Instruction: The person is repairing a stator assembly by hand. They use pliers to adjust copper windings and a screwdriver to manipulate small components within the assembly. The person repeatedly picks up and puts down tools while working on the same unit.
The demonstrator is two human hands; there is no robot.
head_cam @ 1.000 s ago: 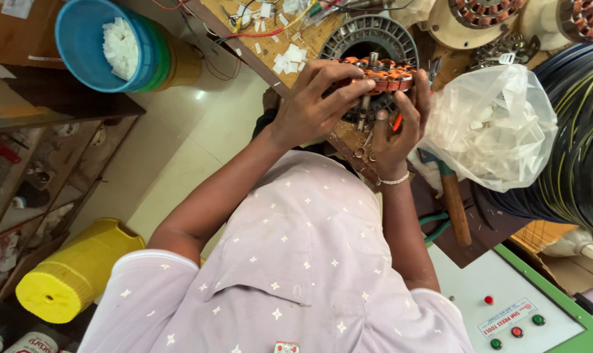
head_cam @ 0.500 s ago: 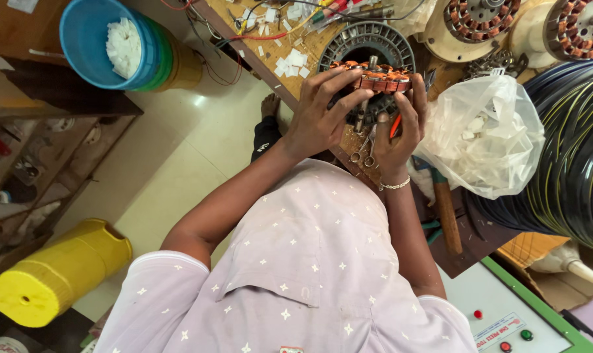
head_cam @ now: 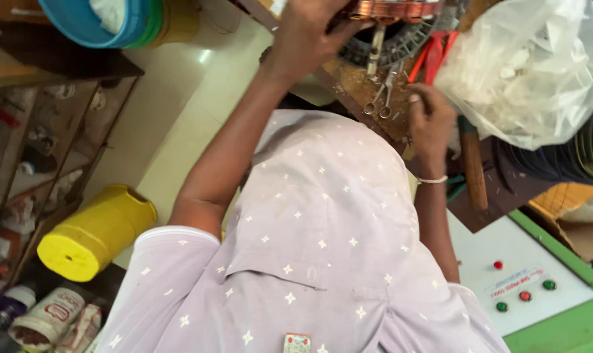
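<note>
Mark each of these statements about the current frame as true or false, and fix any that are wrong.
1. The left hand rests on a copper-wound stator at the top of the frame. True.
2. The right hand lies on the white control panel. False: it is up at the wooden bench, near the small scissors; the control panel lies apart from it, lower right.
3. A clear plastic bag of white pieces sits to the right of the hands. True.
4. The yellow container stands on the bench. False: it lies on its side low at the left, beside the shelving.
5. A blue tub shows at the upper left. True.
</note>
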